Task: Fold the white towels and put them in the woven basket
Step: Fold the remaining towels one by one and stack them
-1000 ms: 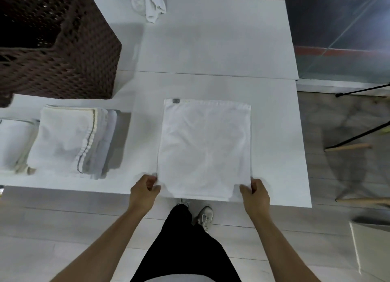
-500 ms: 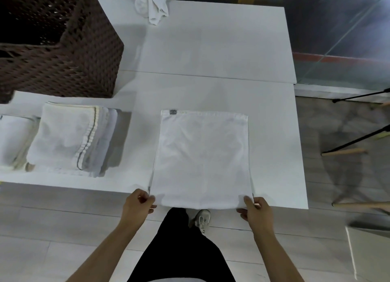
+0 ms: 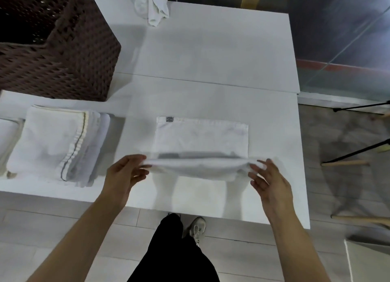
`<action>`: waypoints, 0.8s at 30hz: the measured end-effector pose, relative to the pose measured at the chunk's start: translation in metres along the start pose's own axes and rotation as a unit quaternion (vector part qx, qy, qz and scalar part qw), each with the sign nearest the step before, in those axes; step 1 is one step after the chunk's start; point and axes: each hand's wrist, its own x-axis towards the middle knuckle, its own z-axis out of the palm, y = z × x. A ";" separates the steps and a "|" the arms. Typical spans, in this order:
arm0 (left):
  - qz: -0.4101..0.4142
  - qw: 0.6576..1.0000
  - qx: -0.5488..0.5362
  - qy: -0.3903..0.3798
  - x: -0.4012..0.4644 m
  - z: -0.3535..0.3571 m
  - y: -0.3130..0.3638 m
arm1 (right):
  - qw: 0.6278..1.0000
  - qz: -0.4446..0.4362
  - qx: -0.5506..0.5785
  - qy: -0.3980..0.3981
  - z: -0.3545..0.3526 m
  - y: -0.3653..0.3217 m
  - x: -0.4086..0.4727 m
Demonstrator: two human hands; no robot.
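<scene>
Mid-fold. Left hand (image 3: 124,172) and right hand (image 3: 268,180) each pinch a near corner of the white towel (image 3: 200,138), raised above the desk (image 3: 211,49). Far hem lies toward 12 o'clock; long axis 9–3. Woven basket (image 3: 63,56): 10 o'clock, nearer left grip.

On the white desk (image 3: 211,56) the left hand (image 3: 124,174) and right hand (image 3: 269,180) each pinch a near corner of a white towel (image 3: 200,134), lifting that edge (blurred), with folded towels (image 3: 57,142) and a woven basket (image 3: 63,56) to the left.
</scene>
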 end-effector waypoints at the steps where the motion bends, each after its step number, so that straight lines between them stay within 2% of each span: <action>1: 0.006 1.000 -0.007 -0.007 0.007 0.005 0.008 | 1.000 0.000 0.012 -0.012 0.005 -0.007 0.008; 7: 0.050 0.998 0.024 -0.041 0.063 0.034 0.027 | 0.998 -0.028 0.010 -0.052 0.034 -0.024 0.061; 19: 0.090 0.991 0.095 0.024 0.148 0.073 0.006 | 0.997 -0.078 -0.020 -0.003 0.061 0.004 0.141; 22: 0.154 0.973 0.172 0.003 0.148 0.074 -0.014 | 0.991 -0.124 -0.042 0.010 0.063 0.014 0.147; 24: 0.216 0.938 0.270 0.010 0.136 0.073 -0.028 | 0.976 -0.184 -0.114 0.000 0.063 0.020 0.143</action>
